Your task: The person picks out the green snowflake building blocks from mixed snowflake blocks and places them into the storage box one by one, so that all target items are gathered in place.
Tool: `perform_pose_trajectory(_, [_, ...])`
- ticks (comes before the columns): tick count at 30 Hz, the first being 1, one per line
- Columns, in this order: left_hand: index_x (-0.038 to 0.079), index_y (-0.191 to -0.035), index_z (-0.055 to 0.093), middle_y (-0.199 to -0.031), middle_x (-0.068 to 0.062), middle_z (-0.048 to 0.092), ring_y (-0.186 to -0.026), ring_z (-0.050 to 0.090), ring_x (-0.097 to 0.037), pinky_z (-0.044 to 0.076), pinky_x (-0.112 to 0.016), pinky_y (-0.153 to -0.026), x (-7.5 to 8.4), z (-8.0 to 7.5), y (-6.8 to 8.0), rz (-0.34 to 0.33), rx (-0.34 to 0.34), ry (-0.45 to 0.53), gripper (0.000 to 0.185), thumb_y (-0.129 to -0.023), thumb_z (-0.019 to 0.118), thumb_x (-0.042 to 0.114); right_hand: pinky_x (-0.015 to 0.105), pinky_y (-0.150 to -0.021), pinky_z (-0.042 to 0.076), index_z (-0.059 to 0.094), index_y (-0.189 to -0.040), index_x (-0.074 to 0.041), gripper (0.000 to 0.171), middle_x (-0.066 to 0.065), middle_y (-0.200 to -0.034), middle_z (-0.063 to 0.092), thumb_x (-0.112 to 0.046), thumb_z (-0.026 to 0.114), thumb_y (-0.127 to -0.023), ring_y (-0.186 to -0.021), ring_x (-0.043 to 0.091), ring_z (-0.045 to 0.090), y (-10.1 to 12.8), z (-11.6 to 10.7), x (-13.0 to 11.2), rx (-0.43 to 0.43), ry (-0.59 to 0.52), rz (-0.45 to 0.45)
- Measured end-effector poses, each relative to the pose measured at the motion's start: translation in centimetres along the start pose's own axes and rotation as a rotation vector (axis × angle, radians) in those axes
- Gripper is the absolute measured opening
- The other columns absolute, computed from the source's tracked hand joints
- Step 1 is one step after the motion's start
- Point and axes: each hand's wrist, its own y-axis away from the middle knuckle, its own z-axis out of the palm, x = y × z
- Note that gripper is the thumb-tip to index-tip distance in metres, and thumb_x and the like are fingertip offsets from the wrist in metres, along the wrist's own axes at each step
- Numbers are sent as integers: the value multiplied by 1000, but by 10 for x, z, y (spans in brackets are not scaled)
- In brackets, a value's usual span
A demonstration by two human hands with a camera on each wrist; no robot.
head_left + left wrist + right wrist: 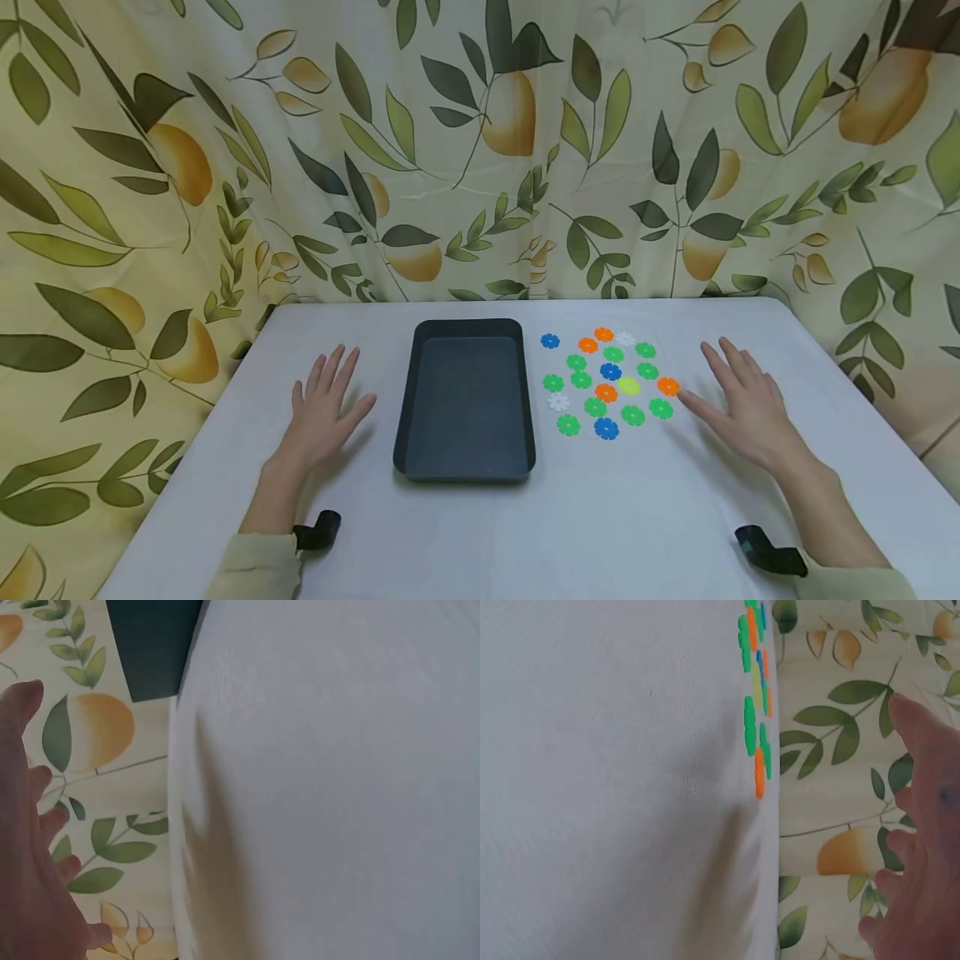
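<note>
Here, left hand (321,421), right hand (753,417) flank tray (468,408), 20 discs (628,386).

A cream fabric curtain (450,217) printed with orange fruit and green leaves hangs behind the white cloth-covered surface (525,537).

The kind of building cannot be told, but a screened-off tabletop recording area is suggested. The white-covered table (465,533) is enclosed behind and at both sides by hanging fabric (480,187) with a leaf-and-fruit print, by which the room beyond is hidden. A staged setting is also indicated by the black wrist-worn devices (763,550) and by the flower-shaped discs (611,372) grouped beside a dark tray (467,408).
</note>
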Motion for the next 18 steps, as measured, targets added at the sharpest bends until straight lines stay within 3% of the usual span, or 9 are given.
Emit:
perform_pose_trajectory(4, [18, -163, 17, -168, -11, 11, -152, 3, -39, 5, -76, -111, 5, 6, -4, 20, 12, 46, 78, -101, 52, 50, 79, -109, 5, 14, -162, -6, 86, 29, -163, 4, -43, 60, -99, -147, 54, 1, -2, 3, -4, -15, -61, 23])
perform_pose_trajectory(9, [15, -163, 19, -167, -14, 12, -150, 8, -43, 10, -71, -114, 7, 14, -10, 43, 31, 105, 77, -102, 54, 45, 86, -96, 20, 12, -162, -9, 87, 27, -165, 0, -43, 61, -99, -146, 55, 3, -6, 8, -8, -55, -135, 65])
perform_pose_trajectory(18, [17, -163, 17, -168, -12, 9, -152, 7, -39, 15, -67, -116, 15, 25, -20, 58, 18, 278, 76, -102, 55, 42, 85, -97, 22, 15, -162, -8, 85, 29, -163, 8, -41, 62, -99, -145, 56, 9, -15, 16, -14, -63, -198, 84])
